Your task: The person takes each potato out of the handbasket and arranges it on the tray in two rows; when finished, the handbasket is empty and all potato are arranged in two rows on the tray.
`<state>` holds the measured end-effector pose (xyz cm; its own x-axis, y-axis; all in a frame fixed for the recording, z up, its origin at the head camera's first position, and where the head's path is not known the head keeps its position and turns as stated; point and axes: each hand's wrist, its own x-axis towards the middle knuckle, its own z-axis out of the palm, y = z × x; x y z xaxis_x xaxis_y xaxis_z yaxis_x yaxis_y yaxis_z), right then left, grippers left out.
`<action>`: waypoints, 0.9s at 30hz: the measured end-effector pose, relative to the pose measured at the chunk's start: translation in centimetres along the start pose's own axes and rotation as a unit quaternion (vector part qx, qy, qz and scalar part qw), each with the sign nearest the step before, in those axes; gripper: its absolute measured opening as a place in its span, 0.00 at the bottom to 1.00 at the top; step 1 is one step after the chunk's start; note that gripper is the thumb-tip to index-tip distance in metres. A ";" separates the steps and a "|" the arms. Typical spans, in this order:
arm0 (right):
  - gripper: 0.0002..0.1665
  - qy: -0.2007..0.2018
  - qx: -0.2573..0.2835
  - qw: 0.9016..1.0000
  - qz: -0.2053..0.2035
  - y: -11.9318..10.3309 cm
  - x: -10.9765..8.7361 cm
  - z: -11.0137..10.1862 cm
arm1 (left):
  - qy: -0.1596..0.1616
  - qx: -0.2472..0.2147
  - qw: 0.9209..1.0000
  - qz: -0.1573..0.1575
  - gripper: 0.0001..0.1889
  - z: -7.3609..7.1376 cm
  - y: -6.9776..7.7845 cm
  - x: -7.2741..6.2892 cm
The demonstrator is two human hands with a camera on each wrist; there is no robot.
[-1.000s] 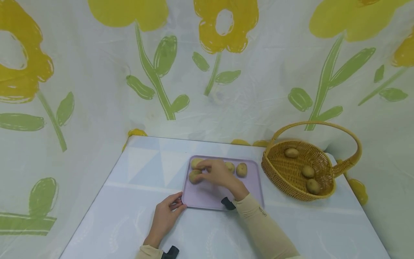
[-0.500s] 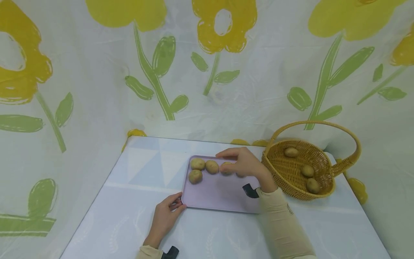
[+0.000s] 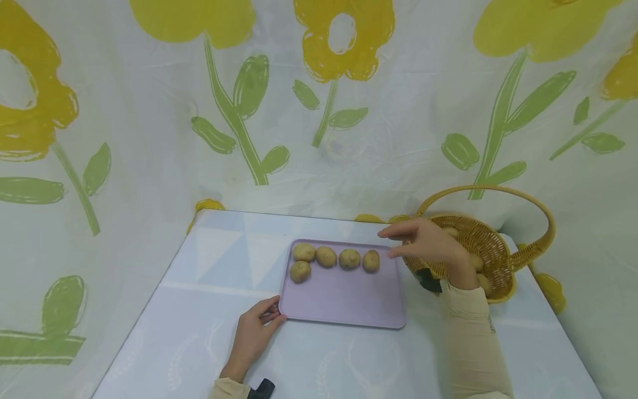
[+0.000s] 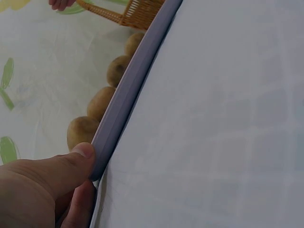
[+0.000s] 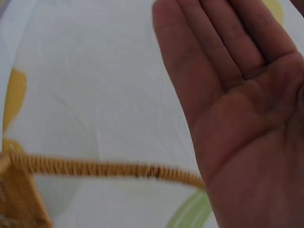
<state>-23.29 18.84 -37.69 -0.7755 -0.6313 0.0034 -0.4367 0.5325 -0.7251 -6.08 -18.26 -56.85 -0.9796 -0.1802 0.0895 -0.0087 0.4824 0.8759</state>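
My left hand (image 3: pixel 255 337) grips the near left corner of a lilac rectangular tray (image 3: pixel 344 305), thumb and fingers at its rim (image 4: pixel 124 102). Several potatoes (image 3: pixel 350 259) lie along the tray's far side in a row, and one more potato (image 3: pixel 300 271) sits just in front of the leftmost. My right hand (image 3: pixel 431 243) is in the air over the left part of a wicker basket (image 3: pixel 490 238), holding nothing; its fingers look straight in the right wrist view. Inside the basket are potatoes (image 3: pixel 477 261), partly hidden by the right hand and forearm.
The basket's tall arched handle (image 3: pixel 540 210) rises at the right, close to the right forearm. A pale patterned cloth (image 3: pixel 199 321) covers the table. Behind stands a white curtain (image 3: pixel 399 133) printed with yellow flowers.
My right hand has let go of the potato at the tray's left and moved right, across the tray to above the basket. The left hand stays at the tray corner.
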 end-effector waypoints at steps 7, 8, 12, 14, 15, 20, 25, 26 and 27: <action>0.25 0.015 0.009 0.999 0.032 2.5 -2.4 -3.1 | 0.001 0.003 1.000 -0.007 0.24 0.0 0.2 0.0; 0.25 0.018 0.011 0.999 0.033 2.9 -2.7 -3.5 | 0.001 0.002 1.000 -0.008 0.24 0.0 0.2 0.0; 0.25 0.019 0.004 0.999 0.034 4.7 -3.7 -4.8 | 0.001 0.003 1.000 -0.007 0.24 0.0 0.1 -0.1; 0.24 0.019 -0.004 0.999 0.038 5.8 -4.2 -5.3 | 0.001 0.001 1.000 -0.012 0.24 0.0 0.1 0.0; 0.23 0.015 0.001 0.999 0.037 6.3 -4.4 -5.6 | 0.001 0.000 1.000 -0.015 0.25 0.0 0.0 0.0; 0.22 0.005 0.024 0.999 0.027 8.3 -5.7 -6.9 | -0.005 -0.004 1.000 -0.027 0.25 0.1 0.0 0.1; 0.21 0.022 0.026 0.998 0.046 10.1 -6.7 -7.6 | -0.004 0.001 1.000 -0.024 0.25 0.1 -0.1 0.1; 0.21 0.030 0.024 0.998 0.056 10.5 -6.8 -7.6 | -0.004 0.001 1.000 -0.024 0.25 0.1 -0.1 0.1; 0.22 0.040 0.014 0.997 0.071 10.8 -7.0 -7.6 | -0.004 0.001 1.000 -0.025 0.25 0.1 -0.1 0.1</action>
<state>-26.03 33.31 -40.30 -0.8629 -0.5032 -0.0466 -0.3081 0.5970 -0.7407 -6.16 -18.23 -57.01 -0.9795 -0.1971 0.0416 -0.0584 0.4753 0.8779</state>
